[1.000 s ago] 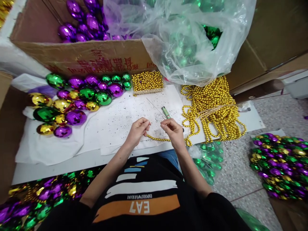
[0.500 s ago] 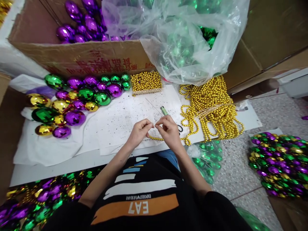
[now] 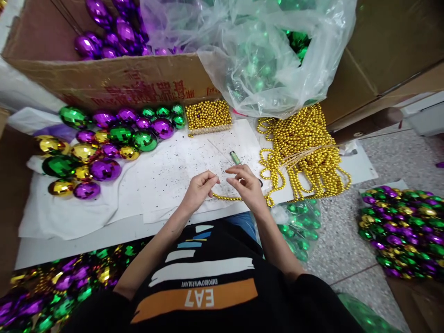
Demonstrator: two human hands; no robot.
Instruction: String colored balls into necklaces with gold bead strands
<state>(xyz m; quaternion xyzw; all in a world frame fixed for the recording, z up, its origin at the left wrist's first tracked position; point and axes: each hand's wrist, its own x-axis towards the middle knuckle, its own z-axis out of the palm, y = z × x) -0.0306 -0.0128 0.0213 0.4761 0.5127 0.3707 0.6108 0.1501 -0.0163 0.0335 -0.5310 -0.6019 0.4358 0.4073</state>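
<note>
My left hand is closed in a pinch on the end of a gold bead strand. That strand runs right, passing under my right hand, toward a heap of gold bead strands. The right hand hovers just beside the left with thumb and forefinger apart, and no object shows between them. Just beyond it lies a small green lighter, with a thin needle-like rod to its left. A black loop shows partly behind the right hand.
A clear tray of loose gold beads stands against the cardboard box. Large purple, green and gold faceted beads lie at left on white cloth. A plastic bag hangs over the box front. Multicoloured strands sit at right.
My right thumb and forefinger have parted and drawn slightly away from my left hand. The left stays pinched on the strand. The whole view has shifted slightly.
</note>
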